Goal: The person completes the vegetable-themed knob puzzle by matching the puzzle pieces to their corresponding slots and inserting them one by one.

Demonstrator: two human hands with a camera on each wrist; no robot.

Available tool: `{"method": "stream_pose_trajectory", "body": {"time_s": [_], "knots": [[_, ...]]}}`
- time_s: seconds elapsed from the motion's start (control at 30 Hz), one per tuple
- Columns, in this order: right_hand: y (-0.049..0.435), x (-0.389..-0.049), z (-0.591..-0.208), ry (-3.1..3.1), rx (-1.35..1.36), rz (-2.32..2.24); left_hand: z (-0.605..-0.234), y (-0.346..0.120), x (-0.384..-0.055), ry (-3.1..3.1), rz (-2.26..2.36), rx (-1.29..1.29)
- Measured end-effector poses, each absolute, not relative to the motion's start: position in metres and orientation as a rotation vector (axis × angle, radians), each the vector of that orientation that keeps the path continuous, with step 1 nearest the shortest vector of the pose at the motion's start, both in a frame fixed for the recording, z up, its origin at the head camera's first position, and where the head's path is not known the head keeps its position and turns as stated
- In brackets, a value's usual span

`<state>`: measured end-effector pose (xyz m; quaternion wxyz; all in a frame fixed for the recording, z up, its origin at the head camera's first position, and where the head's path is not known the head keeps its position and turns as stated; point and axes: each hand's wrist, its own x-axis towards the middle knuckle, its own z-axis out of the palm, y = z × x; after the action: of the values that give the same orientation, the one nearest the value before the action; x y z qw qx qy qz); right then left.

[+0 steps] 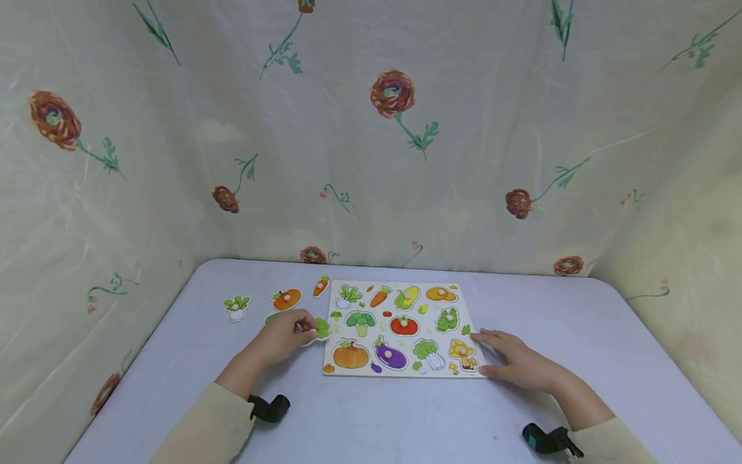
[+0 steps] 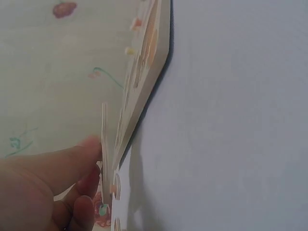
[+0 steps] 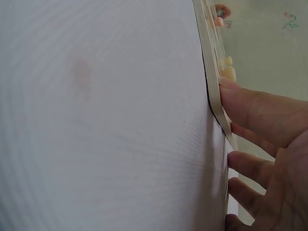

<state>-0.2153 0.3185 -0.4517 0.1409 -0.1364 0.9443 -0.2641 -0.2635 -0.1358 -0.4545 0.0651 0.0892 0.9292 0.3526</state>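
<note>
Between thumb and fingers, my left hand pinches a green vegetable puzzle piece beside the left edge of a white puzzle board. The left wrist view shows that thin piece edge-on, raised upright in the fingers. On the right, my right hand touches the board's edge with its fingers spread. Its thumb lies against the board's near right corner. Knobbed vegetable pieces such as an eggplant, a tomato and a corn cob sit in the board.
Left of the board lie a white radish piece, a pumpkin piece and a carrot piece. Another green piece is mostly hidden behind the left hand. A flowered curtain surrounds the white-covered table.
</note>
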Motion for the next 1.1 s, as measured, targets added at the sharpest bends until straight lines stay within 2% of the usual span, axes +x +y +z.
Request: {"method": "stream_pose_trajectory", "body": {"time_s": [1.1], "knots": [[0.319,-0.215,-0.451,2.736,-0.419,-0.754,-0.464,-0.075,-0.284,2.757,1.138,0.279]]}}
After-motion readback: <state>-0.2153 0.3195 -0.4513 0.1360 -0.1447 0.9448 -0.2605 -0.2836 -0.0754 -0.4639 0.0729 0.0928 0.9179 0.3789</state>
